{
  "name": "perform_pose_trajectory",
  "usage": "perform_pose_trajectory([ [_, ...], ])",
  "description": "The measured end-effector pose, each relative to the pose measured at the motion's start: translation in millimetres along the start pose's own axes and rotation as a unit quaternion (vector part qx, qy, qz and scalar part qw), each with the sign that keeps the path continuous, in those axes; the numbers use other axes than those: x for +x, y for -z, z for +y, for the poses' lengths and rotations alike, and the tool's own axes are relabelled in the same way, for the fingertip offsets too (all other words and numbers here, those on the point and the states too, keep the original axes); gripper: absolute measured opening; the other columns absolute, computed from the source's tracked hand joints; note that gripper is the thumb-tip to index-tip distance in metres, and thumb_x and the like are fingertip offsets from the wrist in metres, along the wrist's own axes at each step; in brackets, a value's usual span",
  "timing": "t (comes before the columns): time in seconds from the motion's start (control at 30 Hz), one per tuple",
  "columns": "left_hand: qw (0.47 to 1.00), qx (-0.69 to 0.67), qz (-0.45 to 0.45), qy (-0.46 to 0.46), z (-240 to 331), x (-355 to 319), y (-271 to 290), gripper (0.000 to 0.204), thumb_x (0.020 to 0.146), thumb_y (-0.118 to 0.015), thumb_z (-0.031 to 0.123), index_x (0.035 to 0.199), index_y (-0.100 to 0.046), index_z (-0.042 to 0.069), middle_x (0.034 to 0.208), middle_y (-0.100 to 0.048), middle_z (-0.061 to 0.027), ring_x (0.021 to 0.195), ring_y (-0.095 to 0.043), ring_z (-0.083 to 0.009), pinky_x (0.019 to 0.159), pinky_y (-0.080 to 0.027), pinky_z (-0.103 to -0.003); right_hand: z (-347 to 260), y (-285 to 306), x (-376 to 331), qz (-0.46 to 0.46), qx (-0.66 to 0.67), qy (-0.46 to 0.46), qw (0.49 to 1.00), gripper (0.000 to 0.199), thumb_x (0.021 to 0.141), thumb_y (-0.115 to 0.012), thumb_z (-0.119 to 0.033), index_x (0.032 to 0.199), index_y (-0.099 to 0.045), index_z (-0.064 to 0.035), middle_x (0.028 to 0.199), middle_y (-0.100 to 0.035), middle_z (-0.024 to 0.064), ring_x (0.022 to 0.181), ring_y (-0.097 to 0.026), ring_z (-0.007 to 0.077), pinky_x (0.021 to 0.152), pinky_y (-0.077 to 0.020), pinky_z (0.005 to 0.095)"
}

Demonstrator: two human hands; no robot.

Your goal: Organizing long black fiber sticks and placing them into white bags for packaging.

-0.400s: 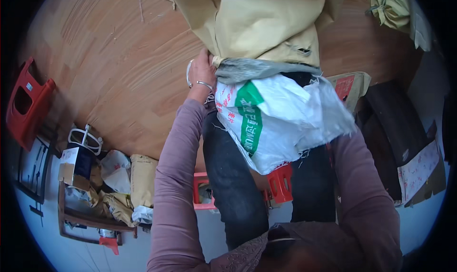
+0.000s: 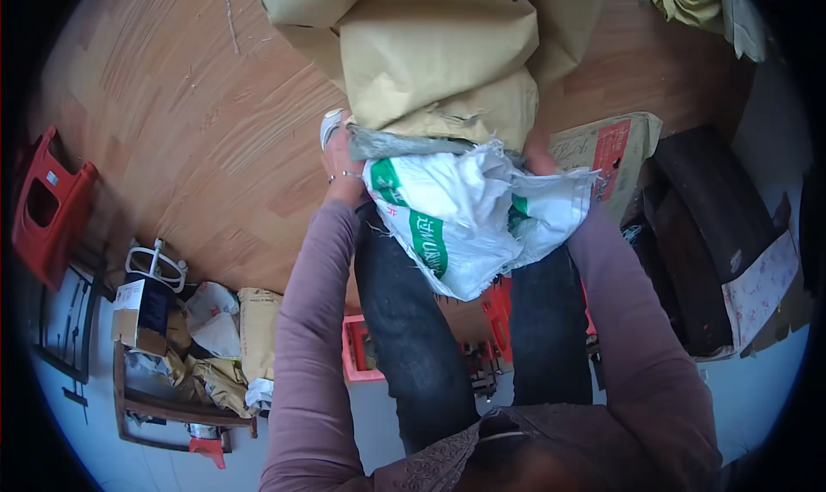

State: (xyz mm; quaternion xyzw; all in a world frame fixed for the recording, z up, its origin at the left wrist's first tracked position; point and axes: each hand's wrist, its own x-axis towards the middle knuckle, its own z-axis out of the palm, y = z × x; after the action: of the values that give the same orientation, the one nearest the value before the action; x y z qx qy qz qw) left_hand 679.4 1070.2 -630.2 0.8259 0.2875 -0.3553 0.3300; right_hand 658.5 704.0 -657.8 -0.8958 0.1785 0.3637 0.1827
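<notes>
Hands apart: left hand (image 2: 340,158) at left edge of tan paper sack (image 2: 439,70), right hand (image 2: 540,156) near right edge; finger closure hidden, cannot tell. White woven sack (image 2: 469,201) between, nearer body. Best: even tension, torn patch (image 2: 465,116) unstrained.

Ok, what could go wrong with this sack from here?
The tan sack looks torn near its lower edge, so pulling could rip it further. The white woven material has frayed edges; loose threads might snag on the bracelet by the left hand.
</notes>
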Motion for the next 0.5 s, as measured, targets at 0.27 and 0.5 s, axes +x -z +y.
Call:
perform_pose_trajectory([
  [0.27, 0.927, -0.144, 0.107, -0.328, 80.8, -69.9, 110.4, 0.041, 0.067, -0.056, 0.004, 0.107, -0.047, 0.001, 0.094, -0.053, -0.0146, 0.088, -0.052, -0.0297, 0.080, -0.041, -0.037, -56.5, 47.6, -95.2, 0.042, 0.186, -0.024, 0.981, 0.037, 0.084, -0.049, -0.022, 0.113, -0.045, -0.0002, 0.108, -0.053, 0.0189, 0.092, -0.054, 0.0288, 0.078, -0.0436, 0.0361],
  [0.5, 0.944, -0.038, 0.073, -0.321, 85.0, -66.6, 94.2, 0.023, 0.059, -0.057, 0.000, 0.080, -0.049, 0.003, 0.075, -0.049, -0.0125, 0.072, -0.048, -0.0305, 0.063, -0.039, -0.037, -185.5, 128.2, -199.7, -0.138, 0.081, 0.267, 0.950, 0.072, 0.063, -0.068, -0.037, 0.118, -0.040, -0.0003, 0.119, -0.036, 0.0197, 0.112, -0.035, 0.0334, 0.096, -0.0264, 0.0412],
])
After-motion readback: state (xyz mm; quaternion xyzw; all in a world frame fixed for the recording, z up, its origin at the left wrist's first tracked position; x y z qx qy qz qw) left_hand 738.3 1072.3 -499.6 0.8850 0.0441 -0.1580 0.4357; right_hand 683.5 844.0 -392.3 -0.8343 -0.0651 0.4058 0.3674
